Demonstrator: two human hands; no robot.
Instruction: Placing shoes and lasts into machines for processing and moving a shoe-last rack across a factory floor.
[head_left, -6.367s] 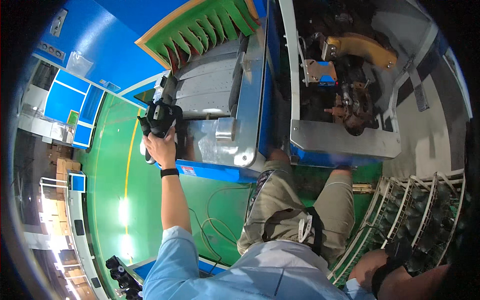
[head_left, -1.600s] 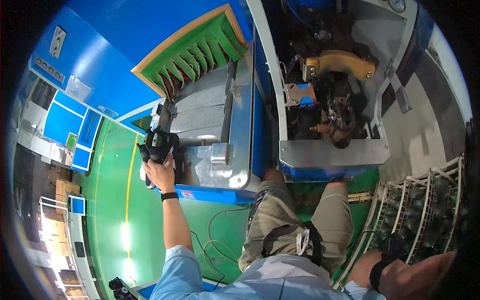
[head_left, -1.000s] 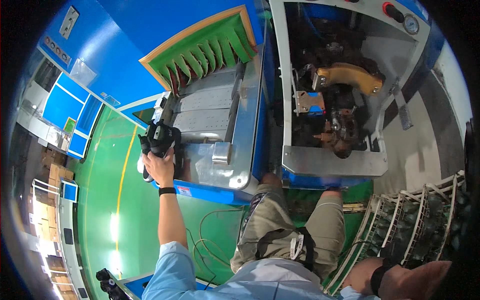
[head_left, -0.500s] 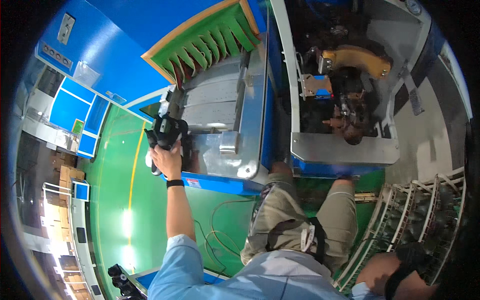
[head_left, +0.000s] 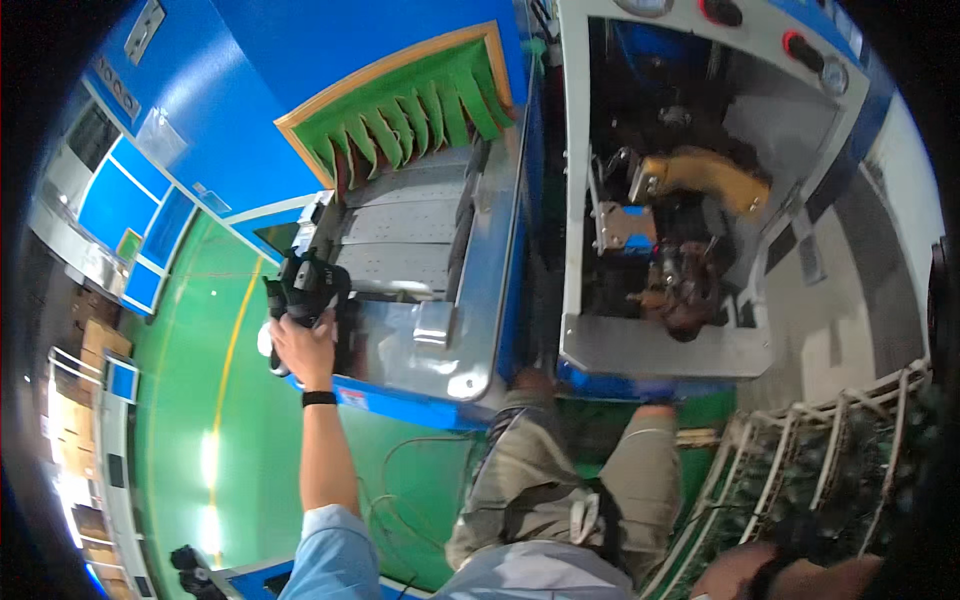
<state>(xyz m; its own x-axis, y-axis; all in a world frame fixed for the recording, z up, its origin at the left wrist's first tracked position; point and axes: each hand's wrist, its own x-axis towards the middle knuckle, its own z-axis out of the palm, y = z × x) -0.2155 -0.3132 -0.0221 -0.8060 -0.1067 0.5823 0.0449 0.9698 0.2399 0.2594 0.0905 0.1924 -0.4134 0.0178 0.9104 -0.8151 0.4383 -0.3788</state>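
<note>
My left hand (head_left: 300, 348) is raised at the left front corner of a metal conveyor table (head_left: 420, 345) and grips a black shoe (head_left: 305, 285) from below. The shoe sits against the table's left edge, just ahead of the grey belt (head_left: 395, 235). A black band circles that wrist. My right hand (head_left: 725, 577) shows only partly at the bottom edge, beside a white wire rack (head_left: 840, 450) with dark shoes in it. Its wrist also wears a black band, and its fingers are hidden.
A green strip curtain (head_left: 420, 115) hangs over the belt's far end. To the right stands an open machine bay (head_left: 680, 250) with a yellow part and a grey ledge. My legs stand on green floor (head_left: 200, 400) with loose cables.
My left hand keeps the black shoe at the table's left corner, shifting only slightly. My right hand has sunk toward the bottom edge. The view wobbles.
</note>
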